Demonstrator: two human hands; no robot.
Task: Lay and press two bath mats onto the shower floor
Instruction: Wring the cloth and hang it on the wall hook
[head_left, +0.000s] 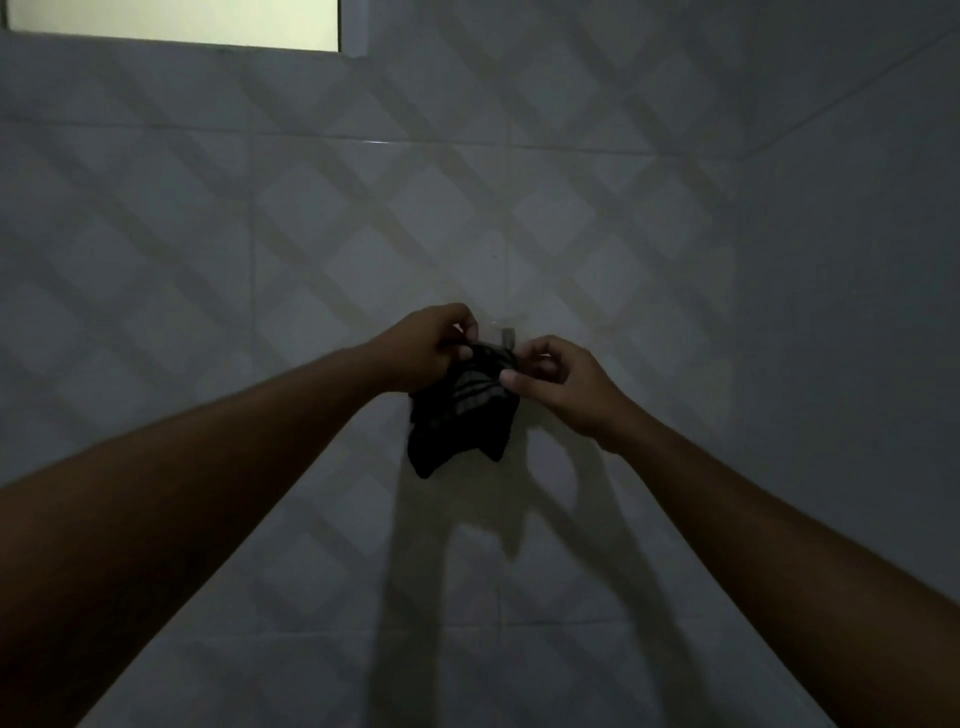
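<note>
A small dark cloth with pale stripes (462, 415) hangs against the tiled wall at a small wall hook (506, 332). My left hand (431, 348) pinches the cloth's upper left edge. My right hand (561, 384) pinches its upper right edge just below the hook. Both arms reach forward and up toward the wall. No bath mat and no shower floor are in view. The room is dim.
The tiled wall (311, 234) with a diamond pattern fills the view. A side wall (857, 260) meets it at a corner on the right. A lit window (176, 21) sits at the top left.
</note>
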